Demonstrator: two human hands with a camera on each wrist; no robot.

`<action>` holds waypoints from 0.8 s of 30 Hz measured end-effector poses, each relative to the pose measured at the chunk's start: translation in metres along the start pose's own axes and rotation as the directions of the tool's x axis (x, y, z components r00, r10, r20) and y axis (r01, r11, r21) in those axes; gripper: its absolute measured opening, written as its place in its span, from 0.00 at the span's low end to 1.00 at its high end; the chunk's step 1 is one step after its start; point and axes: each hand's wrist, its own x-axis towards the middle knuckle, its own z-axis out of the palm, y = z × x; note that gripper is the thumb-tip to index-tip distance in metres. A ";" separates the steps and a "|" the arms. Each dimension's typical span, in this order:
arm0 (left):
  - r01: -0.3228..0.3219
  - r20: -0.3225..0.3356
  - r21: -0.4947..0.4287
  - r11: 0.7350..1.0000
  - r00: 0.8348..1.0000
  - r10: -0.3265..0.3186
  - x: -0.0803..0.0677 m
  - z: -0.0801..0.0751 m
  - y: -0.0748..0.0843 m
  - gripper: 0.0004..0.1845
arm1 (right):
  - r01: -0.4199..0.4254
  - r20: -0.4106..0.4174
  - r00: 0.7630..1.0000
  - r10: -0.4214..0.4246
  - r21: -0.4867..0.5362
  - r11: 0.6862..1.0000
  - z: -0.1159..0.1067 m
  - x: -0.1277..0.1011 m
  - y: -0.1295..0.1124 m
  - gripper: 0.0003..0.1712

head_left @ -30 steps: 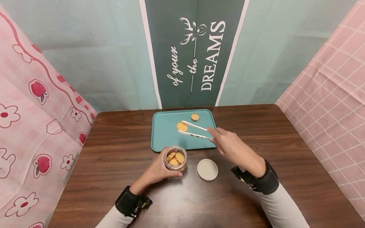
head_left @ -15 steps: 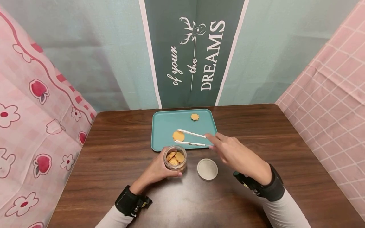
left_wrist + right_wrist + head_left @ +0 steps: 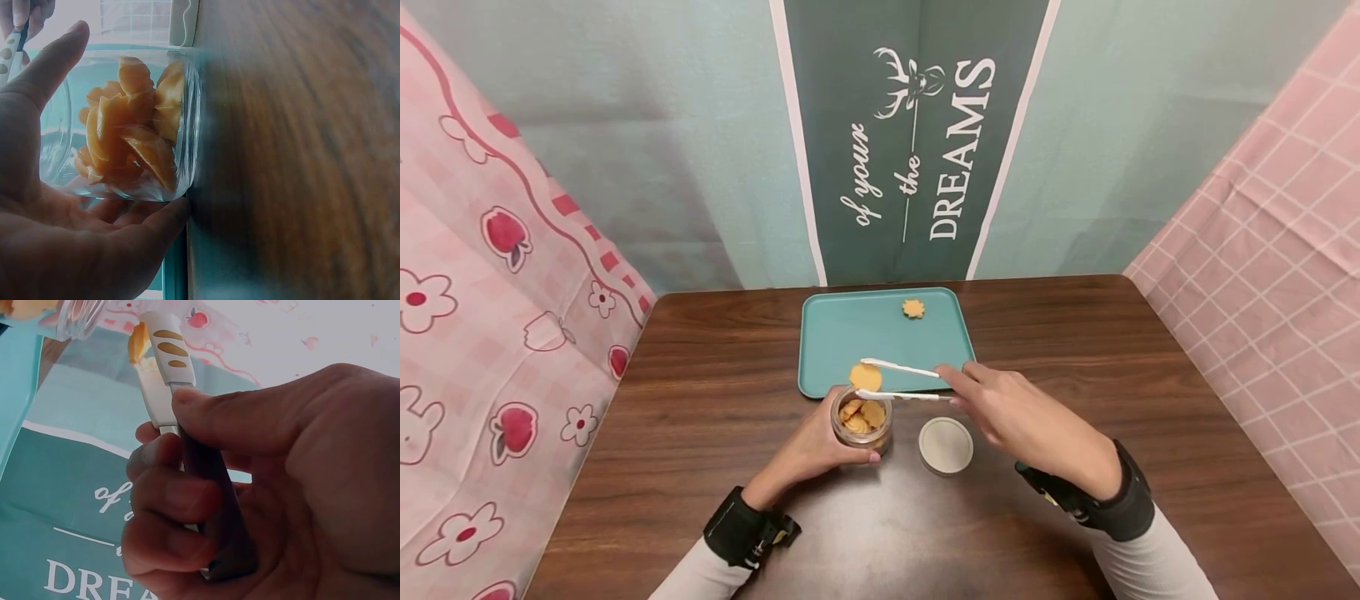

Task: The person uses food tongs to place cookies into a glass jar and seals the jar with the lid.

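Observation:
My left hand (image 3: pixel 820 446) curls round a clear jar (image 3: pixel 190 125) standing on the table; several golden cookies (image 3: pixel 115 131) fill its lower part. In the head view the jar's mouth faces up, uncovered. My right hand (image 3: pixel 1007 408) grips a pair of tongs (image 3: pixel 902 368) with white tips and a dark handle, seen close in the right wrist view. Between the tips is a round cookie (image 3: pixel 866 377), held above the far side of the jar's rim. One flower-shaped cookie (image 3: pixel 913 309) lies on the teal tray (image 3: pixel 827 333).
A round pale lid (image 3: pixel 946 446) lies on the wooden table (image 3: pixel 715 392), right of the jar. The tray sits behind the jar, near the table's back edge. Curtains with prints hang at the back and both sides.
The tongs and the cookie between their tips have come from over the tray toward me, down to the jar's rim. My left hand and the jar have stayed in place.

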 end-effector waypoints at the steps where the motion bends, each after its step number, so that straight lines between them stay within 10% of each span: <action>1: -0.003 -0.003 0.007 1.000 1.000 0.003 0.000 0.000 0.000 0.53 | -0.003 0.004 1.000 0.003 0.000 1.000 0.000 -0.001 -0.001 0.23; 24: -0.002 0.011 -0.006 1.000 1.000 0.002 -0.001 0.001 0.000 0.53 | -0.088 0.067 0.994 0.083 0.070 0.994 0.000 -0.004 -0.004 0.25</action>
